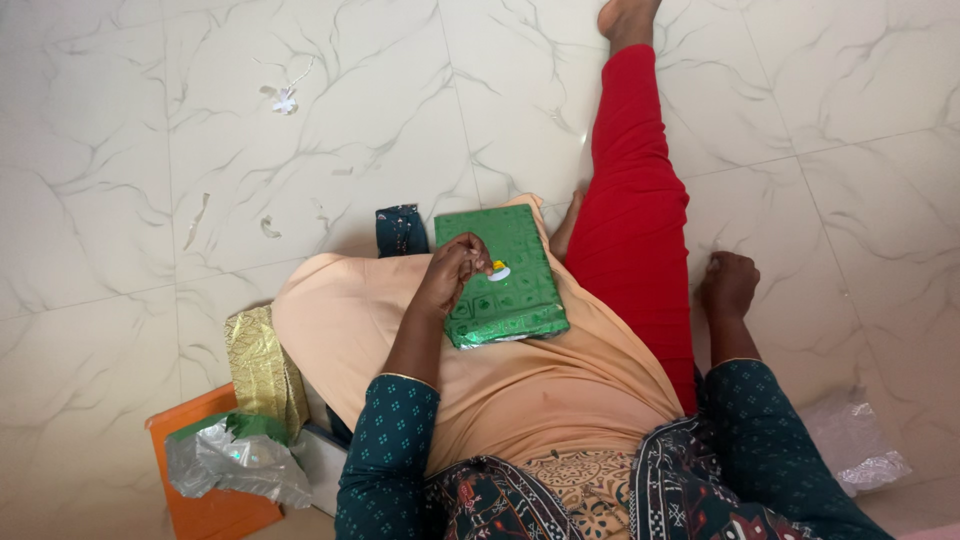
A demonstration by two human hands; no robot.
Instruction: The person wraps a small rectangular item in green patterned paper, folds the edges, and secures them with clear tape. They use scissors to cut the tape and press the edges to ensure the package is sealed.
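The left hand [452,272] is curled up, with its fingertips pinched together. They press down on a small yellow and white sticker [498,270] on top of the green box [503,275]. I cannot tell if the fingers hold anything besides the edge of that sticker.

The green box is wrapped in shiny green paper. It lies flat on the person's lap, on the peach cloth [350,320] that covers the bent leg. The left hand sits over the left half of the green box, and the sticker is just beside the fingertips, near the middle of the green box.

To do this well, I think the fingers should push the sticker down flat and rub it from the middle out, so no corner pops up. The green box should stay still on the lap while that is done.

The right hand [728,285] is well apart from the green box, on the far side of the red leg [640,230]. It rests on the white floor [120,150] with its fingers curled under, and it holds nothing that I can see.

Left of the green box, by the knee, stands a gold wrapped parcel [262,370]. Below that lie a crumpled silver wrapper [235,462] and an orange tray [215,510]. A dark patterned bit of cloth [401,230] peeks out just beside the top left corner of the green box. Small paper scraps [285,98] lie far off on the floor.
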